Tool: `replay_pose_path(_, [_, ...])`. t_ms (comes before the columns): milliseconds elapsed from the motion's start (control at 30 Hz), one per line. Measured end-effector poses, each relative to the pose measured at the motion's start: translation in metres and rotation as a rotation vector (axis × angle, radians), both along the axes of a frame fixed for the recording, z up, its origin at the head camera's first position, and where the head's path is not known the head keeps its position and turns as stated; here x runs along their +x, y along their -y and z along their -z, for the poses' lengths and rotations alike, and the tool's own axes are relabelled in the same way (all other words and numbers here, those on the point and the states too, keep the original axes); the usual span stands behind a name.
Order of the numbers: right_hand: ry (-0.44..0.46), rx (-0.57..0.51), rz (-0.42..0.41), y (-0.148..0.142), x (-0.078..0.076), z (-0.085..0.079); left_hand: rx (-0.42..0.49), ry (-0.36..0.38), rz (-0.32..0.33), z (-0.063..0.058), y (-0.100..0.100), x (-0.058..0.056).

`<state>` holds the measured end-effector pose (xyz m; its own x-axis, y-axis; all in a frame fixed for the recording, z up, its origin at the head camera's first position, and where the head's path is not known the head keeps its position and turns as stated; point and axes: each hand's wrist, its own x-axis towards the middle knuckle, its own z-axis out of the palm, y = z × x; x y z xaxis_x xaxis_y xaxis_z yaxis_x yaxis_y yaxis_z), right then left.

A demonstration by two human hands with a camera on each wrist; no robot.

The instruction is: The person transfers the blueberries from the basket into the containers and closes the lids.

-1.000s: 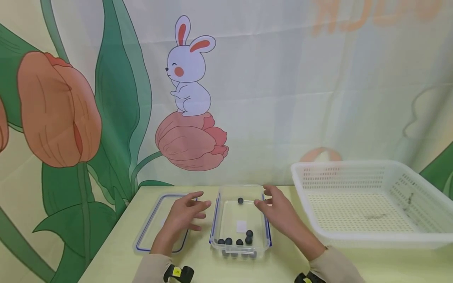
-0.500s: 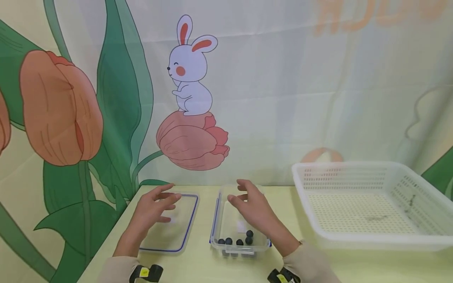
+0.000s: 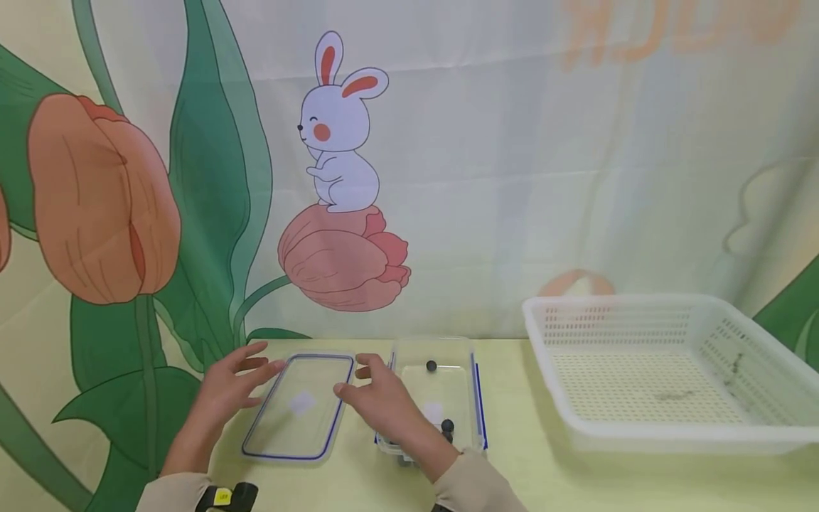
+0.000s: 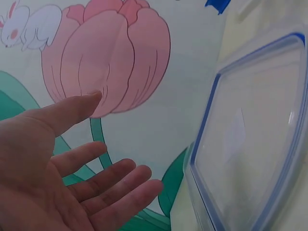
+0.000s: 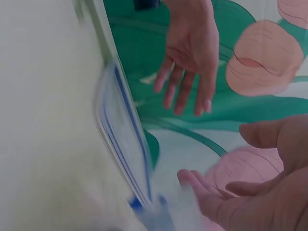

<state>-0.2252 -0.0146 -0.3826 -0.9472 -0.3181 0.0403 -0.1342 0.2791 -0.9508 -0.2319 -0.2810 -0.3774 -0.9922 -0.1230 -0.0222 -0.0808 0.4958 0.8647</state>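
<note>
A clear rectangular lid (image 3: 291,430) with a blue seal lies flat on the table, a pale square patch at its middle. My left hand (image 3: 224,387) hovers by its left edge, fingers apart and holding nothing; the left wrist view shows the bare palm (image 4: 29,178) facing the lid. Over on the right, my right hand (image 3: 384,402) reaches across the clear box (image 3: 457,391), its fingertips near the lid's right edge and nothing in its grasp. One small dark ball (image 3: 431,366) sits at the box's far end. More dark balls (image 3: 447,425) lie at the near end, partly hidden by my right forearm.
A large white plastic basket (image 3: 665,430) with slotted walls stands at the right of the table (image 3: 512,398). Behind the table hangs a curtain (image 3: 486,178) printed with tulips and a rabbit.
Both hands have moved left: my left hand from between lid and box to the lid's left edge, my right hand from the box's right side across to the lid. The lid stayed put.
</note>
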Motion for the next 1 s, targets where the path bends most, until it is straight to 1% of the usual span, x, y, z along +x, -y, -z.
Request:
replay_pose_path(167, [0.033,-0.013,0.016,0.029,0.008,0.012,-0.013,0.048,-0.032,0.009,0.014,0.001])
replay_pose_path(267, [0.045,-0.011,0.036,0.042,0.010,0.020,-0.029,0.066,-0.039,0.017,0.022,0.001])
replay_pose_path(400, [0.068,0.016,0.070,0.053,0.012,0.029,-0.043,0.106,-0.018,0.028,0.030,-0.001])
replay_pose_path(533, [0.081,0.026,0.109,0.057,0.013,0.035,-0.020,0.137,0.019,0.038,0.034,-0.004])
replay_pose_path(667, [0.070,0.031,0.135,0.059,0.011,0.042,-0.013,0.141,0.033,0.044,0.036,-0.007])
replay_pose_path(833, [0.060,0.019,0.162,0.062,0.007,0.053,-0.026,0.114,0.036,0.050,0.037,-0.007])
replay_pose_path(1000, [-0.022,-0.007,0.194,0.066,0.004,0.062,-0.035,0.068,0.021,0.057,0.040,-0.005])
